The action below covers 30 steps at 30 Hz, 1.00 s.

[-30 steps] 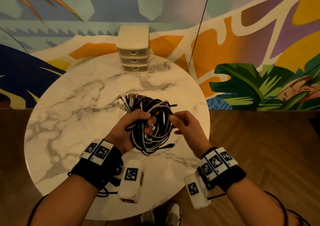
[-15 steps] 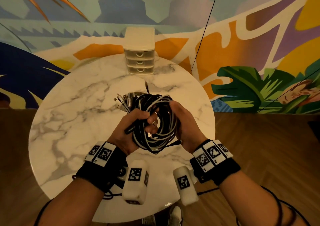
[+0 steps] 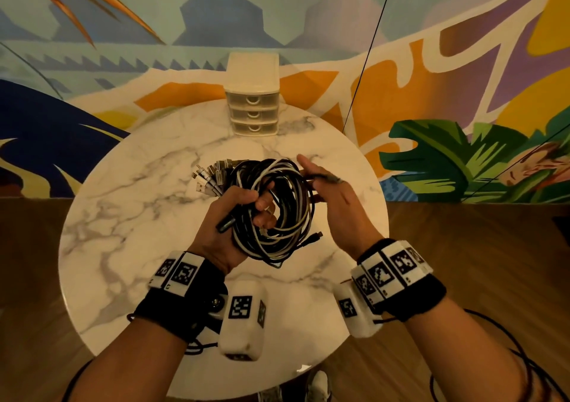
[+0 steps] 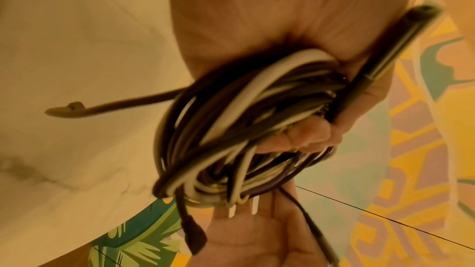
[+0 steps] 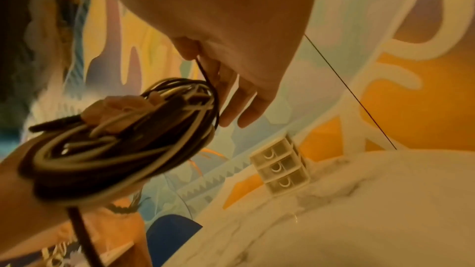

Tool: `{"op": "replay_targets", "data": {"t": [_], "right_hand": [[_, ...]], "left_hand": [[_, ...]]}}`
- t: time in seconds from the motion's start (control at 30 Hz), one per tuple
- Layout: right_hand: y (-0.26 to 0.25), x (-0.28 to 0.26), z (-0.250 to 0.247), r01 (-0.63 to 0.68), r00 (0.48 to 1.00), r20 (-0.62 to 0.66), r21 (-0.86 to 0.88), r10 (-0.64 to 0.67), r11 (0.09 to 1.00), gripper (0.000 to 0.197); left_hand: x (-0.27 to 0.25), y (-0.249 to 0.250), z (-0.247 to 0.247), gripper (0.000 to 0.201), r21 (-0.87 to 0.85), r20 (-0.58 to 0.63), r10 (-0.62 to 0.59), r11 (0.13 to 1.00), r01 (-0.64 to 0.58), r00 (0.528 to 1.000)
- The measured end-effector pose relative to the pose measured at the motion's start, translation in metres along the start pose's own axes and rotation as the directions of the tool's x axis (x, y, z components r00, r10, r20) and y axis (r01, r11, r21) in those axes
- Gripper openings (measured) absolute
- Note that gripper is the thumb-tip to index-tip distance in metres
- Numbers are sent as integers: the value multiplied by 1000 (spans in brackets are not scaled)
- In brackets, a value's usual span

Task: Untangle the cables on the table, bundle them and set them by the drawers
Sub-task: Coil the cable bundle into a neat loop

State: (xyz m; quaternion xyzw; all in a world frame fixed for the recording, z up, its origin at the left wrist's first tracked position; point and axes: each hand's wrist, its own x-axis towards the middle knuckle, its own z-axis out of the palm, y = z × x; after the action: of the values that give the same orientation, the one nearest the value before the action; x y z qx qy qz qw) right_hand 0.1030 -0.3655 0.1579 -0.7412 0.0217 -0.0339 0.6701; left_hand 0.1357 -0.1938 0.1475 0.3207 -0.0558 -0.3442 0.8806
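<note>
A coil of black and white cables [image 3: 290,192] hangs above the marble table [image 3: 138,216], and my left hand [image 3: 246,207] grips it through the loop. Several metal plug ends [image 3: 209,179] fan out at the coil's upper left. My right hand [image 3: 324,185] is at the coil's right side with its fingers straight. Its thumb pinches a thin black cable end [image 5: 205,74] that leads out of the coil [image 5: 115,149]. In the left wrist view my fingers [image 4: 316,135] curl round the bundle [image 4: 231,129]. The small cream drawers [image 3: 253,108] stand at the table's far edge.
The round table sits against a painted wall. The drawers [image 5: 280,168] are the only other thing on the table [image 5: 359,210]. A thin dark cord [image 3: 370,47] hangs down the wall to the right of them. Wooden floor surrounds the table.
My right hand has left the coil's right side and straightened its fingers, with a black cable end drawn out to the right. The left hand keeps its grip.
</note>
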Motion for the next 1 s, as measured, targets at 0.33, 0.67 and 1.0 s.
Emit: {"op": "replay_targets", "data": {"t": [0.33,0.67,1.0], "right_hand": [[7,-1,0,193,981,68,-297,-181,935,49],[1,15,6,-78,983,169,0,77,997,18],[0,19,12,-91,996,-32,-186,86,978,25]], "left_hand": [[-1,-1,-4,27,-41,26,-14,999,15,1000],[2,-1,1,27,-9,61,-110,994,110,992],[5,-1,2,18,231,-317,-87,959,165,944]]}}
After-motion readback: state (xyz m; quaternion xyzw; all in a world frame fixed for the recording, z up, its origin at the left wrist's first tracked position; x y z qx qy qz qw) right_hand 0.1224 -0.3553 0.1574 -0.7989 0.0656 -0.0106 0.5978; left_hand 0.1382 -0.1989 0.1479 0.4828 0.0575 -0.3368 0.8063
